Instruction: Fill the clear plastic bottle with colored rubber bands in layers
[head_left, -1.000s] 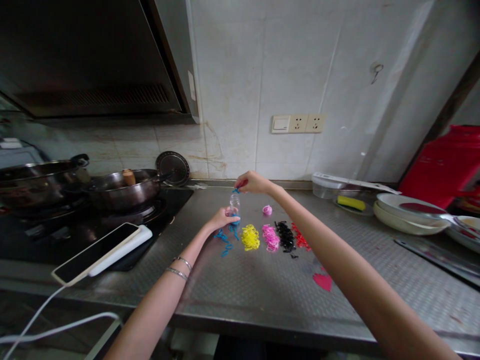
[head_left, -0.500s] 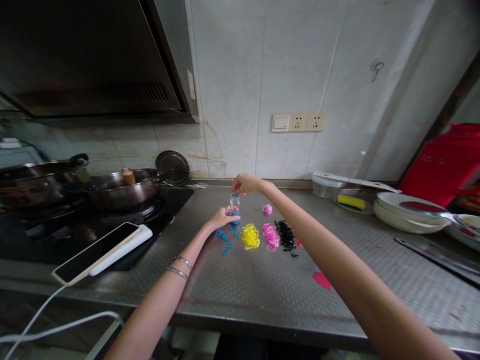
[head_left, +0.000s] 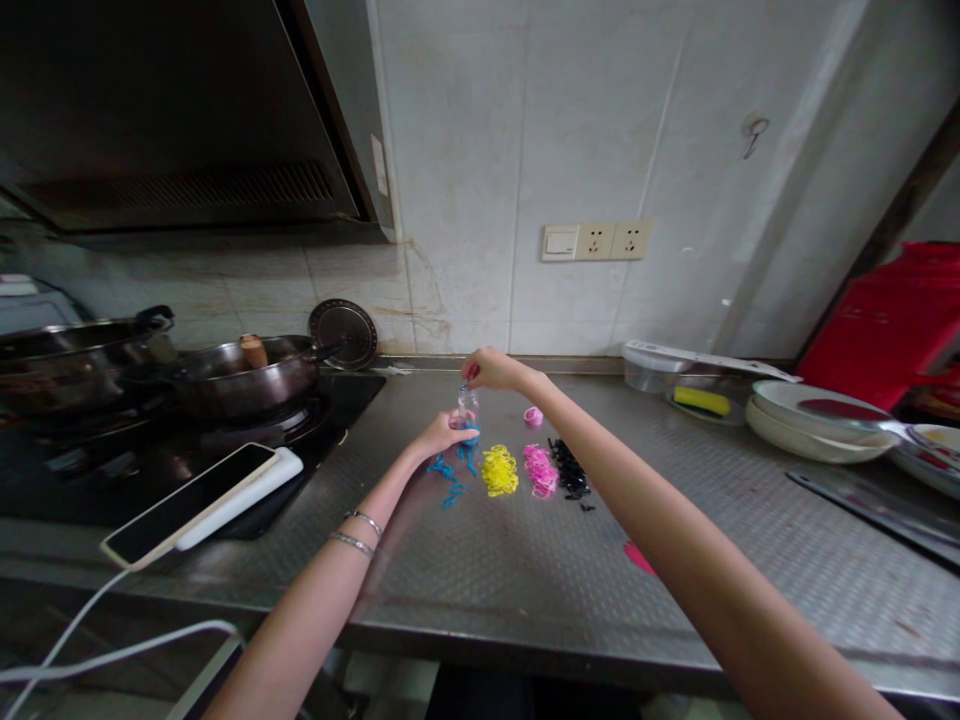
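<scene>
A small clear plastic bottle (head_left: 469,404) stands upright on the counter, with blue rubber bands in its lower part. My left hand (head_left: 444,433) is closed around its lower half. Above the mouth, my right hand (head_left: 484,370) pinches with fingertips pointing down, and a bit of blue rubber band (head_left: 463,387) shows beneath them. Loose blue bands (head_left: 452,490) lie in front of my left hand. To their right sit a yellow pile (head_left: 499,470), a pink pile (head_left: 540,471) and a black pile (head_left: 570,468) of similar bands. Behind the pink pile is a small pink cap-like piece (head_left: 533,416).
A pink flat piece (head_left: 637,556) lies partly under my right forearm. On the left are a stove with a pan (head_left: 240,380) and a phone (head_left: 191,505) on a white power bank. Stacked bowls (head_left: 817,430), a yellow sponge (head_left: 702,401) and a knife (head_left: 870,510) are at the right.
My right hand has shifted slightly at the bottle's mouth, and its forearm has come lower, covering more of the pink flat piece. My left hand keeps its hold.
</scene>
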